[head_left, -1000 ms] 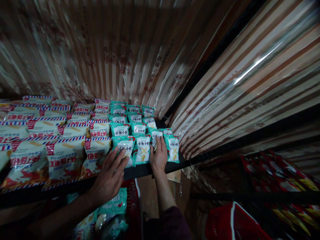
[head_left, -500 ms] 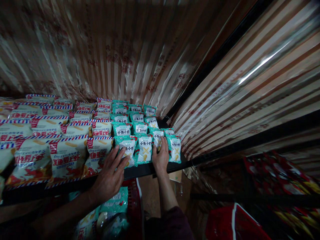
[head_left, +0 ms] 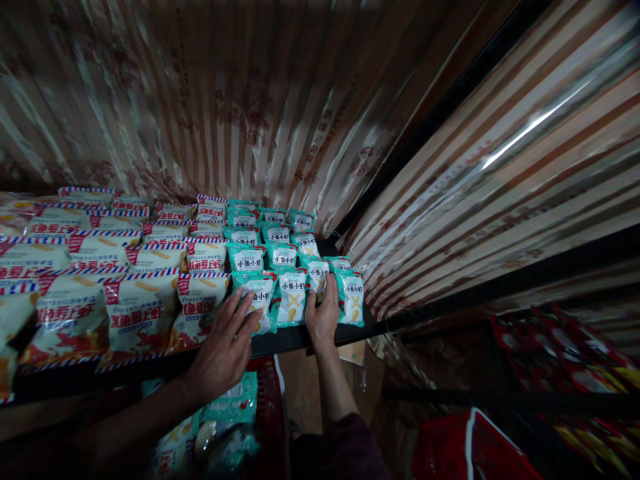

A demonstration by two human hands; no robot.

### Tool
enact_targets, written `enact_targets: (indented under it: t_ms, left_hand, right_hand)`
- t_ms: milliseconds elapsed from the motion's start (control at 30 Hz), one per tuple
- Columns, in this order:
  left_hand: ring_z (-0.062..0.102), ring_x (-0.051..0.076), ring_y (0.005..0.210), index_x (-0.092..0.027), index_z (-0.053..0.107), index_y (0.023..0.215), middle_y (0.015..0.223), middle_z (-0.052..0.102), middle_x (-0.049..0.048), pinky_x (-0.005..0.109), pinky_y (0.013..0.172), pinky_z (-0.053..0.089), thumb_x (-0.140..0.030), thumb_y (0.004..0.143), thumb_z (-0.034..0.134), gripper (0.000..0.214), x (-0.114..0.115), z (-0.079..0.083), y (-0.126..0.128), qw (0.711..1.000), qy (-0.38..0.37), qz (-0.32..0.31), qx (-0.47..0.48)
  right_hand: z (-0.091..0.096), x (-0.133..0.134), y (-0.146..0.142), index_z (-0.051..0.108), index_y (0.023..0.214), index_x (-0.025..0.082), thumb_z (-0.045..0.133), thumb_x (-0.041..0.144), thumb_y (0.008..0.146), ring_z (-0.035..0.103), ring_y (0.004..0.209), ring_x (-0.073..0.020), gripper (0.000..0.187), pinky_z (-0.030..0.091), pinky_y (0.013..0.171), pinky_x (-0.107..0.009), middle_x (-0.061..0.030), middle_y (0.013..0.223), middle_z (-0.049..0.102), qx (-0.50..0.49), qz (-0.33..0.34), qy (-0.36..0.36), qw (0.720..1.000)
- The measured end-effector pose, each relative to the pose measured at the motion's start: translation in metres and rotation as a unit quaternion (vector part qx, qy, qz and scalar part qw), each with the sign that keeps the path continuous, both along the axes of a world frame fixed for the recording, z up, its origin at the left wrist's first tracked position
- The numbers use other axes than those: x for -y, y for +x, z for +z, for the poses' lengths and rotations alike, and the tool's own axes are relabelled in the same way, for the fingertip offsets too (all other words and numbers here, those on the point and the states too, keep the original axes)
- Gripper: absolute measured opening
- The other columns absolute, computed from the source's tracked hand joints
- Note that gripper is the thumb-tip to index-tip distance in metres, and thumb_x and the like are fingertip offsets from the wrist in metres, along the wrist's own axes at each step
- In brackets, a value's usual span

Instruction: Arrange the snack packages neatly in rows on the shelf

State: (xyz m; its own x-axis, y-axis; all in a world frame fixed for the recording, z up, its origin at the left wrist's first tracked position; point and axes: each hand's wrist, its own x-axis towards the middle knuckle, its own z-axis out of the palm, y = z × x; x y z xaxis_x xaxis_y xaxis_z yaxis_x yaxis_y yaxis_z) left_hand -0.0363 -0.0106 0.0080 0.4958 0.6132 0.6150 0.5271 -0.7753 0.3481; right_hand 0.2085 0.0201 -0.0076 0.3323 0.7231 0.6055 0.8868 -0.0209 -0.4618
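Note:
Rows of small teal-and-white snack bags stand at the right end of a black shelf (head_left: 287,339). My right hand (head_left: 324,317) is closed around the lower part of one teal snack bag (head_left: 316,270), thumb on its left and fingers on its right. That bag sits a little behind the front row, between a front bag (head_left: 291,300) and the rightmost front bag (head_left: 353,300). My left hand (head_left: 225,343) lies with fingers stretched out against the left front teal bag (head_left: 260,293), touching it without wrapping round it.
Larger white snack bags (head_left: 140,313) with red lettering and striped edges fill the shelf's left. Striped plastic sheeting (head_left: 280,133) hangs behind and at the right. Below are a red crate (head_left: 270,407) with teal bags (head_left: 233,400), a red bag (head_left: 465,443) and a lower rack of red packets (head_left: 555,347).
The view has shifted slightly, moving the shelf a little to the right in the picture. Both hands keep nearly the same places on the teal bags.

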Motion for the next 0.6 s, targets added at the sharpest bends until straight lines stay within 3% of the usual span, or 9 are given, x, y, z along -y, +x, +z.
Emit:
enact_targets:
  t_ms: [367,600]
  left_hand:
    - [0.014,0.034,0.144,-0.018,0.027,0.147,0.154,0.023,0.0146,0.058,0.110,0.030,-0.001,0.086,0.039,0.064,0.0000,-0.0012,-0.0002,1.000,-0.005,-0.006,0.001]
    - [0.013,0.035,0.144,-0.017,0.029,0.145,0.154,0.022,0.0147,0.058,0.111,0.028,0.000,0.086,0.039,0.062,-0.0002,-0.0021,0.0004,1.000,-0.005,-0.010,0.002]
  right_hand:
    - [-0.0047,-0.0032,0.0056,0.034,0.144,0.014,0.039,0.024,0.090,0.040,0.134,-0.0255,0.055,0.037,0.109,-0.047,-0.0167,0.143,0.044,-0.015,-0.008,0.010,1.000]
    - [-0.0079,-0.0038,0.0089,0.032,0.144,0.009,0.042,0.026,0.089,0.040,0.134,-0.0269,0.058,0.034,0.110,-0.048,-0.0198,0.143,0.043,-0.050,-0.017,0.027,0.998]
